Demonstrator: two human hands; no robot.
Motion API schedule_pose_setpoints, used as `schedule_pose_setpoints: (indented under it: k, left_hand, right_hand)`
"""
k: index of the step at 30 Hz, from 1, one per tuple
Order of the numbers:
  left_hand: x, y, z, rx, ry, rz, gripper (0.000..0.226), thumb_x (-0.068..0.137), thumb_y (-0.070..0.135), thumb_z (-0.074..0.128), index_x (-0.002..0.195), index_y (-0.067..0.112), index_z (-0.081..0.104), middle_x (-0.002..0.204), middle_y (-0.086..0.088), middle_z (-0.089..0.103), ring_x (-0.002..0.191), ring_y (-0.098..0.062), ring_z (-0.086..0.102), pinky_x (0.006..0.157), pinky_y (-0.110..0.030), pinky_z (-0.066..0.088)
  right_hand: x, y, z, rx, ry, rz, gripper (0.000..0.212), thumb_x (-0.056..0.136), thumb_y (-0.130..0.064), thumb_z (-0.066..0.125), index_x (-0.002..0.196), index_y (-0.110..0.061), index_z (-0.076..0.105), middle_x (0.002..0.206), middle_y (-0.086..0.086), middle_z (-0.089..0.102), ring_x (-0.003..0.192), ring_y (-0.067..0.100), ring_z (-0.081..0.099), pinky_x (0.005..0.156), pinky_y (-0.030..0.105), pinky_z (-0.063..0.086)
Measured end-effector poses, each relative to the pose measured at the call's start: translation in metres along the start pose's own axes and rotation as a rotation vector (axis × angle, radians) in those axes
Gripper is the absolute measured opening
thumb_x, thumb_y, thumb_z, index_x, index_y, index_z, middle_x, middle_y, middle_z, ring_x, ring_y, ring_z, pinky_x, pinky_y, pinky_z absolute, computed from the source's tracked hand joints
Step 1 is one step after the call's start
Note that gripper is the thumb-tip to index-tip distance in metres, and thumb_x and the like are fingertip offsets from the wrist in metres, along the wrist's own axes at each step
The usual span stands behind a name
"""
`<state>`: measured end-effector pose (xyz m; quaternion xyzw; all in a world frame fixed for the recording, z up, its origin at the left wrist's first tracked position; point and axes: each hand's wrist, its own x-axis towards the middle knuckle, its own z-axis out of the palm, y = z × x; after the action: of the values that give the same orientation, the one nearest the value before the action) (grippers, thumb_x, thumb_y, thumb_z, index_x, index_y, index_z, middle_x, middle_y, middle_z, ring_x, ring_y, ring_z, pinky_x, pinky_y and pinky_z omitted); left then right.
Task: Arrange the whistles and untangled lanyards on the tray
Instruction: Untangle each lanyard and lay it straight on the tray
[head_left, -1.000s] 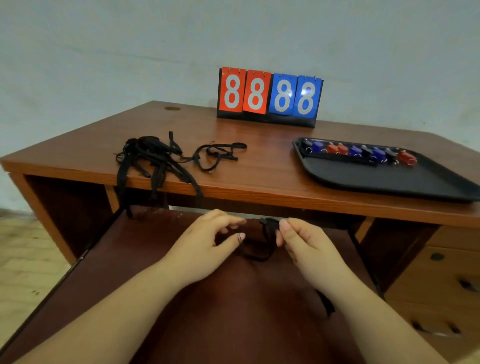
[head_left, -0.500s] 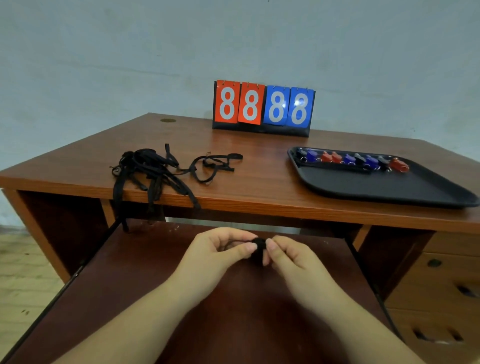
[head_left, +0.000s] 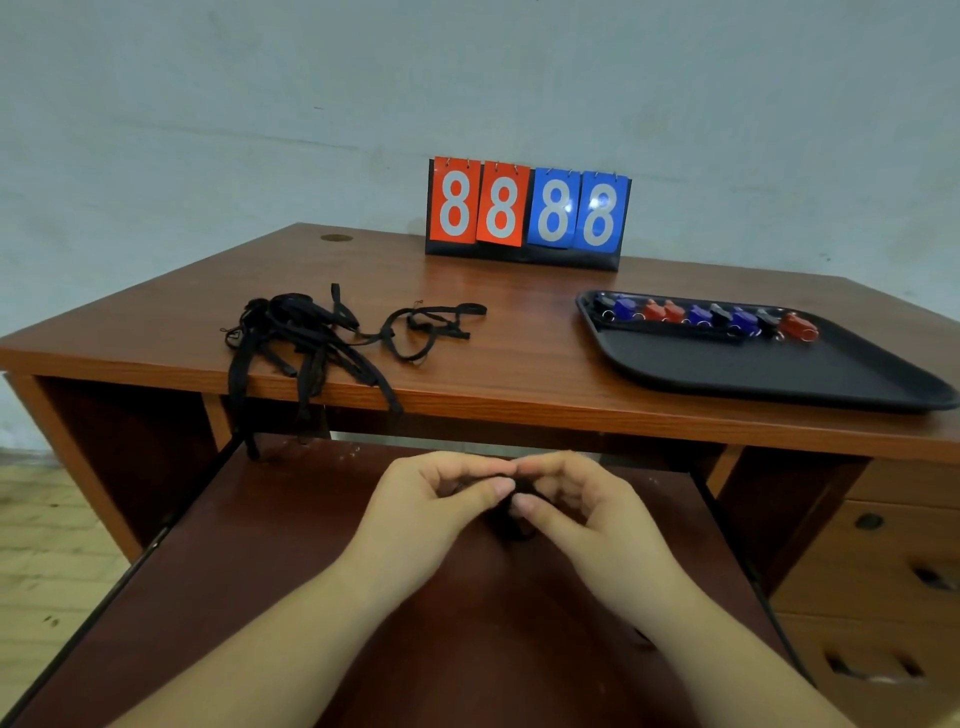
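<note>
A black tray (head_left: 779, 374) lies on the desk's right side, with several red, blue and black whistles (head_left: 701, 314) in a row along its far edge and a black lanyard laid beside them. A tangle of black lanyards (head_left: 311, 332) sits on the desk's left, some straps hanging over the front edge. Over the pulled-out keyboard shelf, my left hand (head_left: 436, 499) and my right hand (head_left: 576, 504) meet fingertip to fingertip, pinching a bunched black lanyard (head_left: 511, 519), mostly hidden between them.
A flip scoreboard (head_left: 527, 213) showing 8888 stands at the desk's back edge. The brown keyboard shelf (head_left: 311, 597) extends toward me under the desktop. Drawers (head_left: 883, 561) fill the lower right. A wall stands behind the desk.
My hands came together from slightly apart, gathering the loose hanging lanyard into a small bundle between the fingertips. The view tilted a little.
</note>
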<state>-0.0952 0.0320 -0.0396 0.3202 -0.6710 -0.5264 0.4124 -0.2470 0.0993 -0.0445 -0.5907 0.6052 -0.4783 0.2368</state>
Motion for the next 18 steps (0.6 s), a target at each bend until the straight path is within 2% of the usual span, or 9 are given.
schedule_pose_setpoints:
  k: [4, 5, 9, 11, 13, 15, 16, 18]
  left_hand:
    - [0.003, -0.001, 0.0, -0.032, 0.072, -0.015, 0.018, 0.079, 0.006, 0.069, 0.084, 0.023, 0.074, 0.074, 0.004, 0.075, 0.072, -0.003, 0.068, 0.068, -0.011, 0.05]
    - [0.004, -0.001, -0.001, -0.045, 0.099, -0.019, 0.017, 0.08, 0.007, 0.069, 0.084, 0.023, 0.074, 0.074, 0.004, 0.074, 0.073, -0.004, 0.068, 0.069, -0.012, 0.051]
    - [0.01, 0.0, -0.011, -0.12, 0.189, -0.047, 0.014, 0.082, 0.012, 0.067, 0.087, 0.024, 0.073, 0.08, 0.006, 0.075, 0.078, -0.009, 0.07, 0.081, -0.024, 0.054]
    - [0.012, 0.0, -0.016, -0.123, 0.216, -0.05, 0.014, 0.082, 0.012, 0.067, 0.086, 0.024, 0.073, 0.079, 0.008, 0.075, 0.077, -0.007, 0.07, 0.082, -0.026, 0.054]
    - [0.012, 0.001, -0.017, -0.09, 0.18, -0.05, 0.015, 0.082, 0.011, 0.067, 0.085, 0.025, 0.073, 0.079, 0.007, 0.075, 0.078, -0.008, 0.07, 0.083, -0.027, 0.054]
    - [0.008, 0.003, -0.013, -0.042, 0.075, -0.04, 0.016, 0.082, 0.01, 0.067, 0.084, 0.025, 0.073, 0.08, 0.006, 0.075, 0.079, -0.006, 0.07, 0.082, -0.023, 0.055]
    - [0.005, 0.004, -0.01, -0.017, 0.027, -0.027, 0.016, 0.081, 0.01, 0.068, 0.084, 0.025, 0.073, 0.08, 0.008, 0.075, 0.079, -0.005, 0.069, 0.079, -0.019, 0.054]
    - [0.001, 0.007, -0.005, 0.002, -0.023, 0.006, 0.016, 0.08, 0.008, 0.068, 0.084, 0.023, 0.073, 0.078, 0.011, 0.074, 0.077, 0.0, 0.068, 0.072, -0.011, 0.051]
  right_hand:
    - [0.003, 0.002, -0.004, 0.002, -0.022, 0.05, 0.008, 0.083, -0.019, 0.068, 0.089, -0.026, 0.07, 0.085, -0.008, 0.073, 0.081, 0.004, 0.067, 0.078, 0.02, 0.052]
    - [0.004, 0.003, -0.006, -0.046, -0.031, 0.066, 0.004, 0.084, -0.023, 0.067, 0.084, -0.025, 0.07, 0.082, -0.007, 0.072, 0.079, 0.005, 0.066, 0.077, 0.022, 0.051]
    - [0.008, 0.01, -0.02, -0.228, -0.045, 0.142, 0.013, 0.085, -0.033, 0.065, 0.075, -0.025, 0.069, 0.076, -0.006, 0.071, 0.073, 0.002, 0.065, 0.073, 0.021, 0.049]
    - [0.008, 0.013, -0.025, -0.308, -0.054, 0.176, 0.011, 0.085, -0.037, 0.064, 0.078, -0.029, 0.069, 0.081, -0.008, 0.069, 0.079, 0.001, 0.063, 0.074, 0.02, 0.048]
    - [0.009, 0.015, -0.027, -0.348, -0.011, 0.128, 0.007, 0.084, -0.04, 0.062, 0.089, -0.036, 0.067, 0.096, -0.015, 0.063, 0.094, -0.002, 0.058, 0.083, 0.017, 0.045]
    - [0.008, 0.011, -0.023, -0.289, 0.007, 0.074, 0.024, 0.084, -0.045, 0.058, 0.108, -0.041, 0.062, 0.11, -0.023, 0.059, 0.107, -0.006, 0.053, 0.092, 0.018, 0.041]
    - [0.006, 0.006, -0.02, -0.224, -0.014, 0.066, 0.03, 0.084, -0.048, 0.056, 0.112, -0.04, 0.061, 0.112, -0.023, 0.061, 0.108, -0.006, 0.053, 0.093, 0.019, 0.042]
    - [0.004, -0.001, -0.01, -0.09, -0.08, 0.05, 0.025, 0.086, -0.044, 0.054, 0.105, -0.034, 0.066, 0.101, -0.02, 0.069, 0.099, -0.007, 0.06, 0.089, 0.019, 0.045]
